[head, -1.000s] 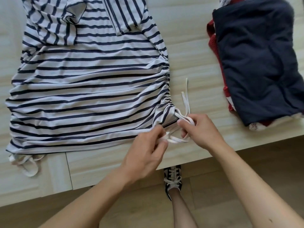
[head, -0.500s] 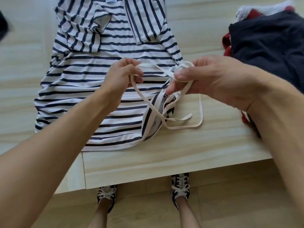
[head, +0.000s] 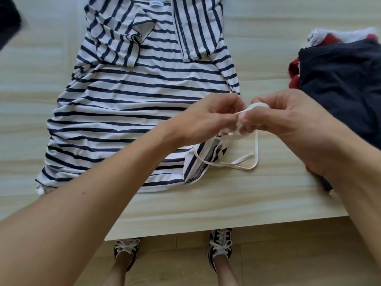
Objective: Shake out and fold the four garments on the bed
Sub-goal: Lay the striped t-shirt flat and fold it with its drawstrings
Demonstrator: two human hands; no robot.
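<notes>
A white dress with navy stripes (head: 132, 112) lies flat on the light wooden surface (head: 226, 199), its sleeves folded in at the top. A white drawstring (head: 245, 165) hangs from its right hem side and loops onto the wood. My left hand (head: 208, 118) and my right hand (head: 278, 114) meet above that hem corner, both pinching the drawstring, part of it wound around my right fingers. The hem corner is lifted a little under my hands.
A folded pile sits at the right: a navy garment (head: 340, 87) on top of a red and white knit (head: 293, 77). A dark shape (head: 8, 23) shows at the top left. The surface's front edge runs above my shoes (head: 220, 246) on the wooden floor.
My hands lifted the drawstring off the surface, spread apart, then came together again over the hem corner. The camera view moved lower and nearer.
</notes>
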